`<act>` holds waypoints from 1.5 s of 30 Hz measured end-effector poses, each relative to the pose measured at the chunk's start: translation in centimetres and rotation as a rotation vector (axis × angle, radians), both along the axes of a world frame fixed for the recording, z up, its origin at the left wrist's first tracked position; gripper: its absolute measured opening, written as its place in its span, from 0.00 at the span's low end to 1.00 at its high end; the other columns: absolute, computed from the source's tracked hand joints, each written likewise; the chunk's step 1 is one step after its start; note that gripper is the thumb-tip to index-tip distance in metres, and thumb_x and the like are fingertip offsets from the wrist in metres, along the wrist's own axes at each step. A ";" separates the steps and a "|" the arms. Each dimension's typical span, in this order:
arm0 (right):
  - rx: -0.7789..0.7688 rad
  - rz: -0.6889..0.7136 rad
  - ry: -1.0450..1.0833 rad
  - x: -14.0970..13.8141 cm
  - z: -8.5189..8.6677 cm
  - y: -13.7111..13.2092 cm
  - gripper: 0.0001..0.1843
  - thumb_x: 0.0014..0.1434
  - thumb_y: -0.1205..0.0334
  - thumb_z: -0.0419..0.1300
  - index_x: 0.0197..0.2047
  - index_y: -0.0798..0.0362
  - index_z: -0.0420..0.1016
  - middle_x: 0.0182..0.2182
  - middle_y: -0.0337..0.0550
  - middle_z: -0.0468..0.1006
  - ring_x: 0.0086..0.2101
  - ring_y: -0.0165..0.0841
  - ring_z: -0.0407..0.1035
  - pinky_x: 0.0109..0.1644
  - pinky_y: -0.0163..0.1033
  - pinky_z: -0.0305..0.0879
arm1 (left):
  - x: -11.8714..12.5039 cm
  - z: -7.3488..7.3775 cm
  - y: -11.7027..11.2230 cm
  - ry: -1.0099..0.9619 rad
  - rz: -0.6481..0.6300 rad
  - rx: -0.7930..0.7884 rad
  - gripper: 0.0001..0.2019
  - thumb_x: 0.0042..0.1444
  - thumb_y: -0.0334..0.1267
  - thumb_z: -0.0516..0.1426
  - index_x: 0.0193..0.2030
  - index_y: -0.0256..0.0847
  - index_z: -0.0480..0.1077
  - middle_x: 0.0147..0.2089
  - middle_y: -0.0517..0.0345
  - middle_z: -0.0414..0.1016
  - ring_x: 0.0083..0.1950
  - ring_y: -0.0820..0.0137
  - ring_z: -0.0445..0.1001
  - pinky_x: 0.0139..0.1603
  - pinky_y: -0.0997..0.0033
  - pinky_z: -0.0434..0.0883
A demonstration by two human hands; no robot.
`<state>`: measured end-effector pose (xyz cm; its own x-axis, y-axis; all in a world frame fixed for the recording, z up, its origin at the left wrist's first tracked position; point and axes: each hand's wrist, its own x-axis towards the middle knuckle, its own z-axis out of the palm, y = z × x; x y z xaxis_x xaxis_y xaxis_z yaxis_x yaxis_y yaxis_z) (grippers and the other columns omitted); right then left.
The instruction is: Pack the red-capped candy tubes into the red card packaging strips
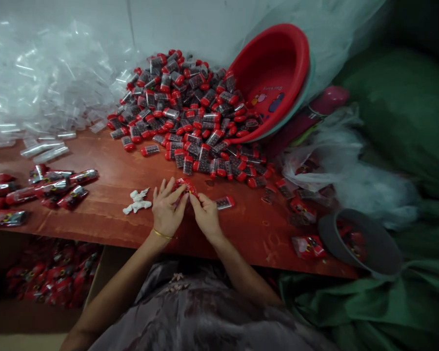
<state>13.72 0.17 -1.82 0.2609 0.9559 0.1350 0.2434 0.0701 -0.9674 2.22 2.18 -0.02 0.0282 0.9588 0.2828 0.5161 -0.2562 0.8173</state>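
Observation:
A small red printed plastic packet (pixel 186 184) lies under and between my fingers, just above the tabletop's front part. My left hand (pixel 165 207) holds its near left side between thumb and index finger, the other fingers stretched out. With thumb and forefinger, my right hand (pixel 207 214) pinches the packet's near edge; the exact spot is partly hidden. Beside the right hand lies a clear container with a red end and dark contents (pixel 225 202). Left of my left hand sits a crumpled white piece (pixel 136 201). A large pile of similar containers (pixel 175 107) rises behind both hands.
A red basin (pixel 292 53) tilts against the pile. Clear plastic sleeves (pixel 51 78) heap at back left; wrapped red packets (pixel 54 187) lie at left. A grey bowl (pixel 380 248) stands at the right edge. Below left, a cardboard box (pixel 95 278) holds red packets.

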 end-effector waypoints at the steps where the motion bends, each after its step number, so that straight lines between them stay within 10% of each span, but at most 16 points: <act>1: 0.001 -0.017 -0.013 0.1 0.0 0.1 0.16 0.61 0.52 0.51 0.27 0.53 0.70 0.21 0.35 0.71 0.23 0.27 0.64 0.27 0.31 0.61 | 0.1 0.1 -0.1 -0.128 0.018 -0.050 0.19 0.52 0.43 0.59 0.51 0.47 0.72 0.61 0.52 0.67 0.65 0.59 0.60 0.65 0.53 0.53; 4: 0.041 -0.048 -0.100 0.7 -0.1 -0.3 0.17 0.61 0.54 0.50 0.23 0.52 0.65 0.18 0.34 0.67 0.22 0.27 0.61 0.26 0.31 0.57 | 0.4 0.0 -0.1 -0.538 -0.023 -0.356 0.21 0.45 0.48 0.63 0.45 0.40 0.75 0.46 0.50 0.77 0.45 0.64 0.75 0.47 0.67 0.70; 8: 0.091 -0.057 -0.277 1.1 -0.6 -1.0 0.18 0.62 0.55 0.49 0.22 0.51 0.63 0.18 0.34 0.65 0.21 0.26 0.59 0.26 0.31 0.54 | 1.1 0.3 -0.3 -0.836 -0.072 -0.681 0.18 0.33 0.49 0.68 0.23 0.35 0.74 0.21 0.61 0.72 0.21 0.78 0.65 0.23 0.79 0.64; 14: 0.040 -0.025 -0.594 3.1 -0.2 -1.2 0.19 0.65 0.54 0.43 0.31 0.53 0.70 0.24 0.41 0.72 0.27 0.30 0.65 0.32 0.33 0.58 | 2.0 0.9 -0.7 -0.986 0.088 -0.776 0.22 0.21 0.46 0.71 0.22 0.34 0.73 0.23 0.61 0.73 0.25 0.77 0.70 0.30 0.75 0.70; 19: -0.236 -0.269 -1.027 7.1 -0.5 -2.5 0.25 0.60 0.47 0.51 0.51 0.59 0.70 0.40 0.56 0.72 0.39 0.43 0.66 0.40 0.44 0.59 | 1.8 1.0 -0.1 -1.003 0.112 -0.809 0.24 0.19 0.48 0.71 0.21 0.35 0.69 0.22 0.61 0.72 0.25 0.76 0.71 0.29 0.75 0.70; 24: -0.132 -0.097 -1.043 9.3 -2.1 -6.2 0.19 0.60 0.53 0.52 0.51 0.53 0.71 0.44 0.51 0.70 0.44 0.41 0.64 0.45 0.44 0.59 | 2.1 0.9 -0.6 -1.028 0.039 -0.861 0.24 0.24 0.49 0.70 0.22 0.36 0.66 0.22 0.62 0.71 0.25 0.76 0.70 0.31 0.73 0.72; 31: -0.297 -0.310 -1.169 7.8 -3.1 -7.0 0.27 0.59 0.49 0.52 0.54 0.60 0.68 0.44 0.60 0.73 0.41 0.47 0.65 0.41 0.48 0.59 | 2.9 0.5 -1.7 -0.977 0.080 -0.824 0.24 0.23 0.50 0.70 0.20 0.36 0.65 0.21 0.64 0.69 0.23 0.78 0.68 0.28 0.76 0.70; 35: -0.277 -0.266 -1.015 7.9 -2.6 -6.7 0.20 0.62 0.57 0.48 0.47 0.61 0.72 0.41 0.60 0.77 0.40 0.45 0.70 0.42 0.47 0.63 | 2.6 0.3 -1.9 -0.983 0.084 -0.843 0.24 0.25 0.50 0.70 0.21 0.36 0.66 0.22 0.63 0.70 0.24 0.77 0.69 0.27 0.76 0.70; 41: -0.367 0.129 -0.062 7.3 1.0 -8.3 0.21 0.59 0.44 0.49 0.39 0.53 0.70 0.25 0.41 0.78 0.15 0.27 0.67 0.22 0.33 0.64 | 2.7 0.5 -2.2 -0.973 0.012 -0.891 0.24 0.24 0.50 0.70 0.20 0.36 0.66 0.21 0.62 0.70 0.24 0.77 0.69 0.27 0.77 0.69; 45: -0.412 0.195 0.177 6.3 2.6 -8.4 0.20 0.55 0.43 0.55 0.37 0.53 0.70 0.21 0.34 0.74 0.11 0.21 0.61 0.16 0.29 0.60 | 2.8 0.7 -2.4 -0.935 -0.048 -0.852 0.23 0.25 0.50 0.70 0.20 0.34 0.69 0.22 0.62 0.71 0.24 0.77 0.68 0.27 0.76 0.69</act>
